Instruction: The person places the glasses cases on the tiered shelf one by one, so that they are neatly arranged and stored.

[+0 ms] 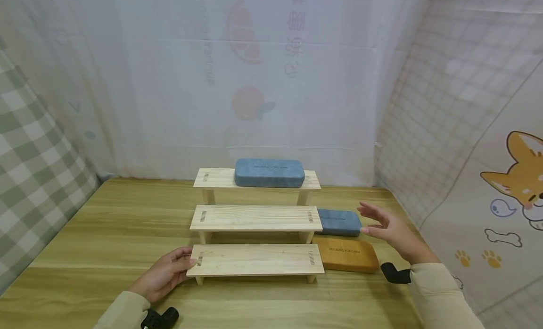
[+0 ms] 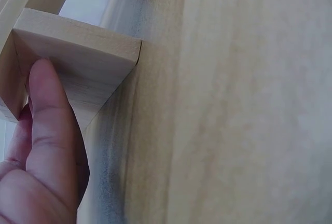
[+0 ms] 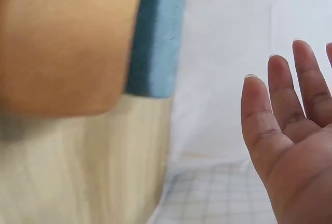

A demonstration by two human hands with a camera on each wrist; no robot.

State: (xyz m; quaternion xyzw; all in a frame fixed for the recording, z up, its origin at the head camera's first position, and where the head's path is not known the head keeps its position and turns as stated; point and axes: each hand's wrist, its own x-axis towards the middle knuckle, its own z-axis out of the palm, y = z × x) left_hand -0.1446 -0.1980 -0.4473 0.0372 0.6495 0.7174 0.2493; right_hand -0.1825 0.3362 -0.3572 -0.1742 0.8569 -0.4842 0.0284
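A three-step wooden riser (image 1: 254,259) stands on the wooden table (image 1: 106,225). One blue case (image 1: 269,172) lies on its top step. A second blue case (image 1: 339,222) lies on the table right of the middle step, and an orange case (image 1: 348,259) lies in front of it. My left hand (image 1: 167,272) rests against the left end of the lowest step, one finger (image 2: 49,130) laid straight along the wood (image 2: 88,58). My right hand (image 1: 388,230) hovers open and holds nothing, just right of the second blue case (image 3: 155,37) and behind the orange case (image 3: 62,42).
A white curtain (image 1: 254,84) closes off the back. Checked cloth (image 1: 29,154) hangs on the left, and a sheet with a cartoon dog (image 1: 509,178) on the right, close to the right hand. Bare table lies left of and in front of the riser.
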